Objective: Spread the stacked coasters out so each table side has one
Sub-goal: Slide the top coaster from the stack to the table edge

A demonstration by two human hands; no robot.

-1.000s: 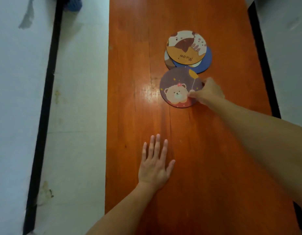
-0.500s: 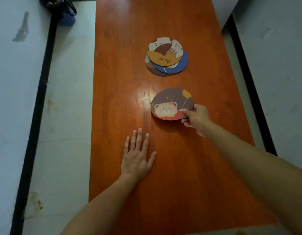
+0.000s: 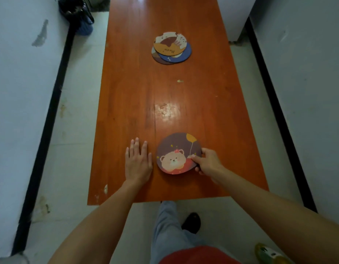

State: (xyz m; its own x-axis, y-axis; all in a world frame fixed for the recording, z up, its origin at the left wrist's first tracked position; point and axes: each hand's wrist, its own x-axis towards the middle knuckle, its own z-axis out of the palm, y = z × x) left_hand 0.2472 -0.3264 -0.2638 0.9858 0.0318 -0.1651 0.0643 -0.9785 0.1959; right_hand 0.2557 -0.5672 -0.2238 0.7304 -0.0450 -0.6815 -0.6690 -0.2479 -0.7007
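A round brown coaster with a bear and a yellow balloon [image 3: 175, 152] lies near the front edge of the long orange wooden table [image 3: 126, 92]. My right hand [image 3: 206, 162] pinches its right rim, thumb on top. My left hand [image 3: 138, 161] rests flat on the table just left of it, fingers together, holding nothing. Farther back, a loose stack of three coasters [image 3: 171, 48] sits on the table's middle, with an orange "Meow" cat coaster on top, a blue one and a dark one under it.
The table is narrow, with pale floor on both sides and black skirting along white walls. A dark blue bin [image 3: 83, 20] stands at the far left. My leg and shoe [image 3: 191, 221] show below the table's front edge.
My right hand has pulled the bear coaster from beside the stack toward the table's front edge. The view has shifted back, so the front edge now shows. My left hand stayed flat.
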